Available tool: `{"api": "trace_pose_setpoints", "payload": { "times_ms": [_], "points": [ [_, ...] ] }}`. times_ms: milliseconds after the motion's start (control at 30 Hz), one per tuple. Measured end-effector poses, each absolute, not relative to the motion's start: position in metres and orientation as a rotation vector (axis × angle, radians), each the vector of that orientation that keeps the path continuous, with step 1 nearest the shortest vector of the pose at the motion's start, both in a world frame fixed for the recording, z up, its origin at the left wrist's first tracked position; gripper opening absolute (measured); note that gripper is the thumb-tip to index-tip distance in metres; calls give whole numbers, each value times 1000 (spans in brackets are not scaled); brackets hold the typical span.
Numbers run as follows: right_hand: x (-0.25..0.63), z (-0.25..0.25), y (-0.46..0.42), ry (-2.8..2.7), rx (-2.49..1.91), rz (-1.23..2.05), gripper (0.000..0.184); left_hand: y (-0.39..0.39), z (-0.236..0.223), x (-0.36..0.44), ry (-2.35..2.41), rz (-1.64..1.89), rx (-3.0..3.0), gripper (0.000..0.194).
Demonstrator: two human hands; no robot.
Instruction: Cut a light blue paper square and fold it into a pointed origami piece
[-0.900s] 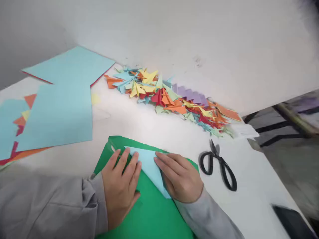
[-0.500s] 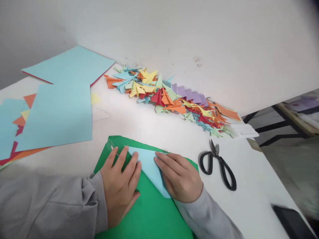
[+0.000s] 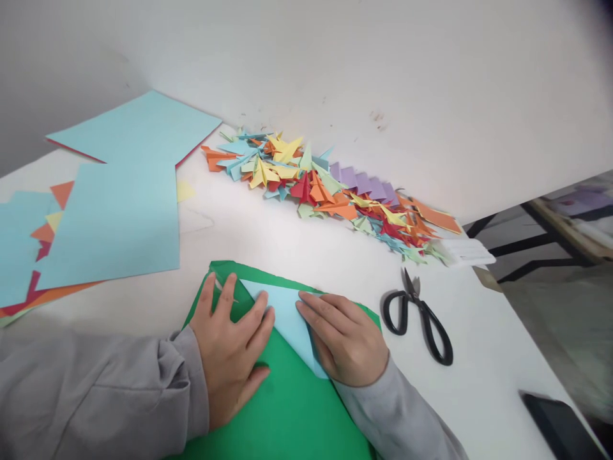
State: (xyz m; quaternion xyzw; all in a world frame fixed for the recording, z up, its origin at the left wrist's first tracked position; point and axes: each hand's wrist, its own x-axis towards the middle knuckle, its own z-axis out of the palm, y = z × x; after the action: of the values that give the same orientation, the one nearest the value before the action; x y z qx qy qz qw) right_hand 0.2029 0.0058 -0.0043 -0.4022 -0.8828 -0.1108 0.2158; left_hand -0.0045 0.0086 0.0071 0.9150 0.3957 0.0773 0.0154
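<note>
A folded sheet of light blue paper (image 3: 287,311) lies on a green sheet (image 3: 287,409), a slanted fold running along its lower left side. My left hand (image 3: 232,351) is open, fingers spread. Its index and middle fingertips touch the blue paper near the fold, while the other fingers rest on the green sheet. A thin pale strip shows between those fingers. My right hand (image 3: 347,338) is closed over the paper's right part, fingers together and fingertips pressing on it; the thumb and the paper beneath are hidden.
Black-handled scissors (image 3: 416,316) lie right of my right hand. Folded coloured paper planes (image 3: 306,185) are heaped along the wall. Light blue sheets (image 3: 112,223) and scraps lie left. A dark phone-like object (image 3: 558,425) rests near the table's right edge.
My left hand's fingers have spread wider, with the ring and little fingers shifting left off the blue paper's corner. The right hand stays in place on the paper.
</note>
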Motion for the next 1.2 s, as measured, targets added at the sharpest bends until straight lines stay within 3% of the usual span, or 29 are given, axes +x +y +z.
{"api": "trace_pose_setpoints", "payload": {
  "times_ms": [867, 1200],
  "points": [
    [202, -1, 4, -2473, -1107, -325, 29, 9, 9, -4, 1186, 196, 2872, 51],
    [202, -4, 6, -2407, -1125, -185, 32, 10, 9, -5, 1176, 193, 2895, 54]
  ]
}}
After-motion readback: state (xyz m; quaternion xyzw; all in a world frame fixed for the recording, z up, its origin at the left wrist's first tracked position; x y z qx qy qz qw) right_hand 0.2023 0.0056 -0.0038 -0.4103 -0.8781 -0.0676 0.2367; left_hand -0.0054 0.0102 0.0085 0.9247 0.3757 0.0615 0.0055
